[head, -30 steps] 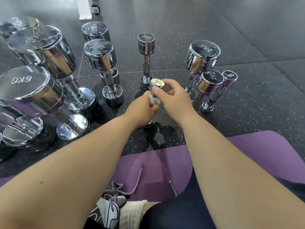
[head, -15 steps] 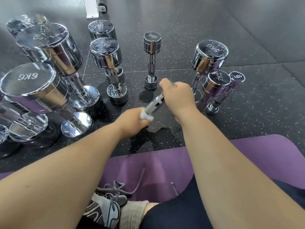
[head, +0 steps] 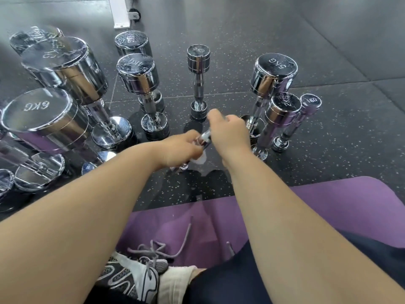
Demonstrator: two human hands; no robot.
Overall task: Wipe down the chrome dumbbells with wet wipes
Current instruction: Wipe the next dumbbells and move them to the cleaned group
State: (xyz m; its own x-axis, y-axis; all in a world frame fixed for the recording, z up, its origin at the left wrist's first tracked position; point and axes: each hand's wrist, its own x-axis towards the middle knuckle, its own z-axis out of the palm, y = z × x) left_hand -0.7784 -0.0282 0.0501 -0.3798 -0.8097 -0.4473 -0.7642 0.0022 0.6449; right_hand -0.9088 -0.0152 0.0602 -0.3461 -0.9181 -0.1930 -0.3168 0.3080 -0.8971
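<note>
Aslant, dumbbell (head: 205,138): left hand (head: 180,149), right hand (head: 230,132).

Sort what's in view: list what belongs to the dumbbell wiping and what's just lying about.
In the job: small chrome dumbbell, gripped by the right hand; white wet wipe, held against it by the left hand; chrome 6KG dumbbell and chrome 1KG dumbbell, standing among others.

Lying about: purple foam mat; grey-and-white sneaker; white wheeled post.
</note>
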